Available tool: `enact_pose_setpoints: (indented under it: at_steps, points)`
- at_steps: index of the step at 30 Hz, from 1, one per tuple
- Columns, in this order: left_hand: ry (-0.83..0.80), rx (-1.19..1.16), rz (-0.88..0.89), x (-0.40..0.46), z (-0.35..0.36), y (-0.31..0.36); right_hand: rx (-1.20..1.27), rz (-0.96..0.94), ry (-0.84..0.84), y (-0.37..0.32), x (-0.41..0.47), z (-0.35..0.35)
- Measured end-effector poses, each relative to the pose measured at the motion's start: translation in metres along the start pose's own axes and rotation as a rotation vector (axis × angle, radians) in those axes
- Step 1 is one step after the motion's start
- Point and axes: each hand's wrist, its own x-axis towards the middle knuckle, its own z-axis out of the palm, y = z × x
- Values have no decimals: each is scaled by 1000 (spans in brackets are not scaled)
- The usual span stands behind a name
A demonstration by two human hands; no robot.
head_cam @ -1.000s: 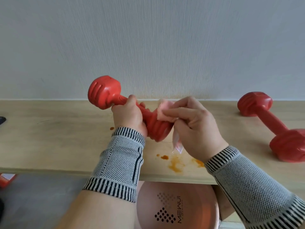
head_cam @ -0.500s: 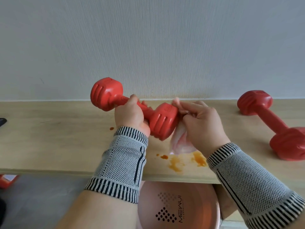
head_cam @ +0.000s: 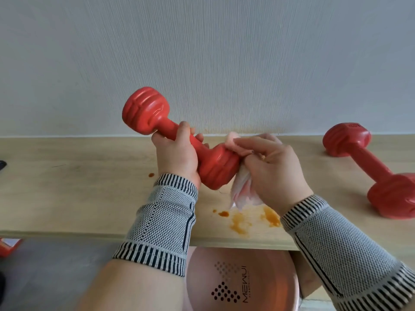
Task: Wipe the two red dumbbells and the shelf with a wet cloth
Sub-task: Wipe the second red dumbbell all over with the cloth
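The red plastic-coated dumbbell (head_cam: pixel 179 140) with ribbed ends is in our hands, held above the pale wooden shelf (head_cam: pixel 78 187) and tilted, its far-left end raised and its near-right end low. Our left hand (head_cam: pixel 177 158) grips the bar with fingers curled round it. Our right hand (head_cam: pixel 274 169) holds a crumpled pale pink wet cloth (head_cam: pixel 242 189) bunched against the lower end of the dumbbell, the cloth's tail hanging down toward the shelf. Orange-brown stains (head_cam: pixel 242 221) lie on the shelf near its front edge, just below the cloth. The second red dumbbell (head_cam: pixel 370 173) lies on the shelf well to the right. A pink round basin (head_cam: pixel 242 281) sits below the shelf's near edge.
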Motion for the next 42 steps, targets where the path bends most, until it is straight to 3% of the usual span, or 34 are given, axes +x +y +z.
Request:
enact_pose_setpoints:
  at_steps: [4,8,12,16,22,24,27,29,32,37,42]
  points:
    - [40,11,30,3,-2,1,-240,-337,3,2,-5,6]
    - [40,0,40,-2,-1,-1,-201,-132,3,6,3,1]
    - [47,29,41,0,-3,-2,-190,-247,-51,-1,-4,4]
    - [22,10,36,-3,-2,-3,-186,-108,-42,2,4,-2]
    - [59,45,29,0,-2,-3,-354,-444,-50,0,-12,9]
    - [63,13,15,-1,-2,-3,-266,-360,-33,3,-5,7]
    - [33,-61,-14,-5,0,-1,-93,-20,-28,10,5,-3]
    - [7,-134,-69,-7,2,2,-35,88,-28,13,7,-9]
    - [18,-192,-95,-3,1,4,47,17,21,4,1,-10]
    - [80,-141,-60,2,-2,1,-160,-355,-7,2,-9,3]
    - [72,-95,-57,-2,0,0,-124,-182,77,11,3,-3]
